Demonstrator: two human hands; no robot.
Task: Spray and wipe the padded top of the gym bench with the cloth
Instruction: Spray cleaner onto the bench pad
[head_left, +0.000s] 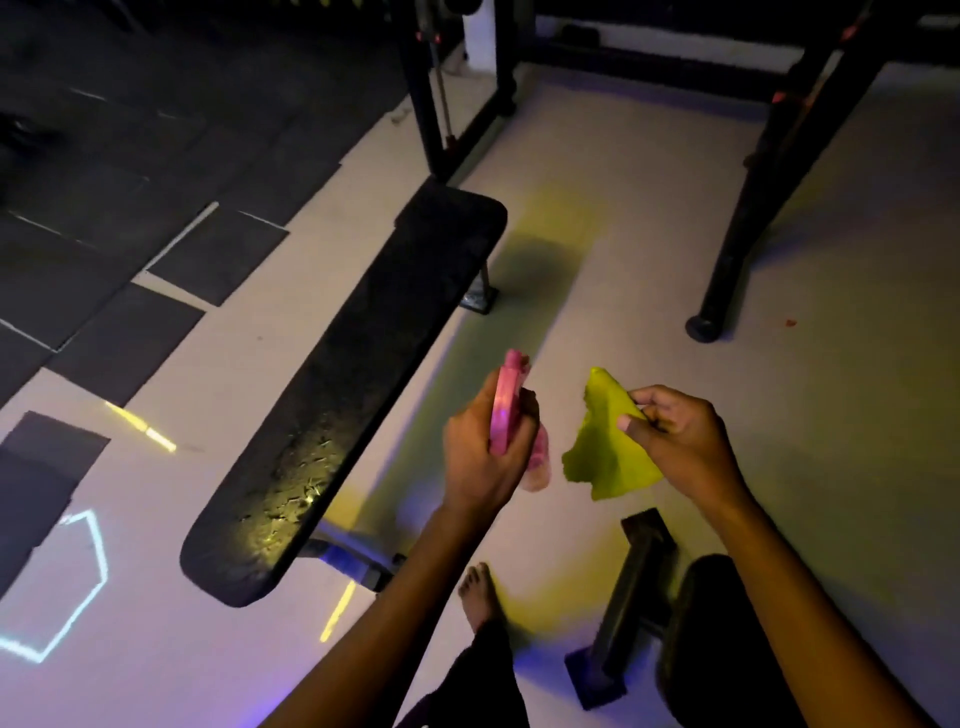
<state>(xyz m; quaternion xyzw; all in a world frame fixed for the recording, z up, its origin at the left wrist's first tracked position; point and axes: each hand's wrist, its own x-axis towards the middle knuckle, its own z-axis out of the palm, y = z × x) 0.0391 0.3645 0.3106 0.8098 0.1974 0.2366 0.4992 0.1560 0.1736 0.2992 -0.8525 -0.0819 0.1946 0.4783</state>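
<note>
Head view: left hand (480, 447) fingers wrapped round pink plastic spray bottle (506, 410). Right hand (680, 441) fingers pinching yellow-green cloth (608, 452). Long black padded bench (343, 395) beside them, untouched. Wiping not started, maybe spraying too.

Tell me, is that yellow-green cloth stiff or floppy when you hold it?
Probably floppy: the yellow-green cloth droops in soft folds below the right hand, which pinches only its upper edge. It is likely light too, since a few fingertips seem enough to hold it. It looks unlikely to slip, as the crumpled fabric bunches in the grip.
</note>
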